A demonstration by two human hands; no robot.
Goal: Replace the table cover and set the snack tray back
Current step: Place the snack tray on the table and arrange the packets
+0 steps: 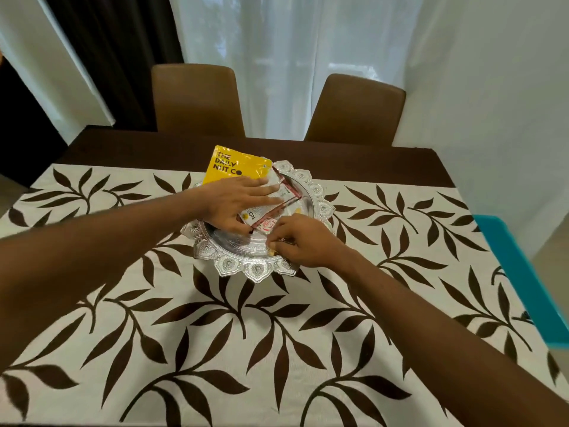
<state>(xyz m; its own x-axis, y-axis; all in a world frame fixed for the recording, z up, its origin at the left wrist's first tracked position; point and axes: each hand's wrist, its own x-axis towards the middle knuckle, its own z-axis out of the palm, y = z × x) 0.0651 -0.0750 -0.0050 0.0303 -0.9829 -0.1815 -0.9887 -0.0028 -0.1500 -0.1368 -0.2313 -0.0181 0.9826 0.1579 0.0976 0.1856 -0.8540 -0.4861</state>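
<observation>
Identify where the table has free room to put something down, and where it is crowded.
Free: the leaf-print cover between the silver tray and the near edge, and both sides of the tray. Crowded: the tray, with snack packets and both hands, left and right.

This is a home dining area. A dark wooden dining table [369,161] fills the near and middle ground, spread with a cream table cover [215,334] printed with brown leaf sprigs. Two brown upholstered dining chairs [197,100] stand side by side at the far edge. Behind them hang sheer white curtains [292,57] with daylight coming through, and a dark drape [114,57] hangs at the far left. An ornate silver tray [255,266] of packaged snacks sits on the cover, a domestic touch.
</observation>
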